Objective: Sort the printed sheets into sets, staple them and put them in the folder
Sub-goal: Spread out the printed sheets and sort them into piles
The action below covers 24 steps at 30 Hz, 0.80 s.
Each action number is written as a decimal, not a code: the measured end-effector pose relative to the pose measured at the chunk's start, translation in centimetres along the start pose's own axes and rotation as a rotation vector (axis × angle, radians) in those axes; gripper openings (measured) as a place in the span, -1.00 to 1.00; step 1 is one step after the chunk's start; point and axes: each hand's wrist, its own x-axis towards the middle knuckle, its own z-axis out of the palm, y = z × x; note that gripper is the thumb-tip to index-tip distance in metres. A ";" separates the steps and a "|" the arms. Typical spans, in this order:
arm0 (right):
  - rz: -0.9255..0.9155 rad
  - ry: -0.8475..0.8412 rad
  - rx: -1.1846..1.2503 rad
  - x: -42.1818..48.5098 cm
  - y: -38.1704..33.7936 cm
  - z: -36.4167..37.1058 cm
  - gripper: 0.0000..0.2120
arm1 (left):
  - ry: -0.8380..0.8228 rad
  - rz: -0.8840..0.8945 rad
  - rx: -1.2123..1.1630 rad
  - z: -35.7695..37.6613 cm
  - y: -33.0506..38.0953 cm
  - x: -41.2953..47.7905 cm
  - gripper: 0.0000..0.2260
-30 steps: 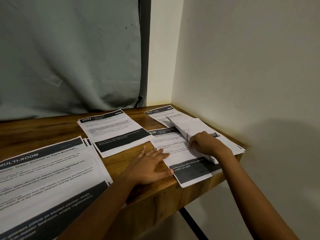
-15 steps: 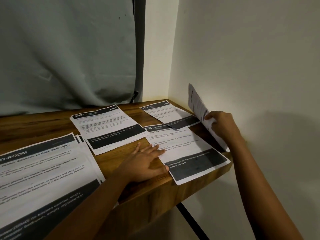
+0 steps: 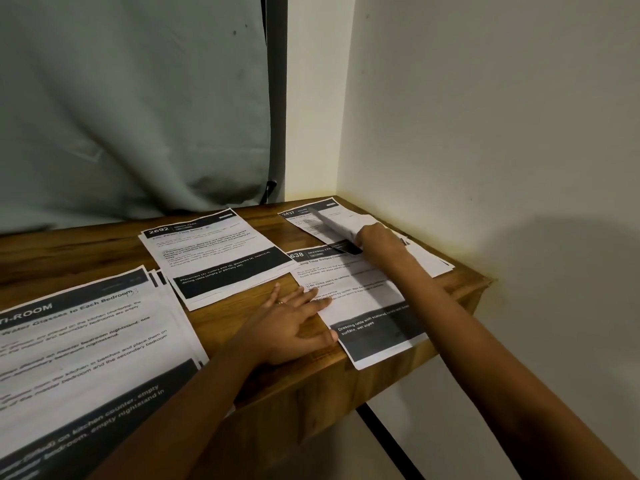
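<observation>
- Presses left grip [image 3: 291,327] flat on the table [image 3: 69,251], fingers straight and spread, tips on the left edge of sheet 638 [image 3: 367,306].
- Locates sheet 638 near the front right corner, its lower end overhanging the front edge.
- Holds in right grip [image 3: 377,240], fingers closed round it, a curled white sheet [image 3: 341,226], low over sheet 2437 [image 3: 298,220] at the far right corner.
- Locates sheet 2692 [image 3: 214,254] flat toward the far edge, just beside sheet 638.
- Locates a fanned stack [image 3: 86,358] at the front left.
</observation>
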 end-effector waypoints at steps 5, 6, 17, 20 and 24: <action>-0.010 -0.069 -0.039 1.6 -1.6 1.4 -0.63 | -0.004 -0.006 -0.006 -0.1 0.0 -0.1 -0.26; -0.007 -0.061 -0.050 1.9 -1.7 1.6 -0.63 | -0.006 -0.011 -0.007 -0.1 0.1 -0.1 -0.25; 0.021 0.010 -0.025 3.1 -1.4 2.6 -0.76 | -0.041 -0.021 0.001 -0.4 0.3 0.0 -0.27; 0.050 0.036 -0.003 3.0 -0.9 2.5 -0.76 | -0.033 -0.022 0.001 -0.3 0.2 0.1 -0.29; 0.084 0.092 -0.070 2.0 -0.2 1.9 -0.74 | -0.032 -0.025 0.010 -0.3 0.3 0.0 -0.29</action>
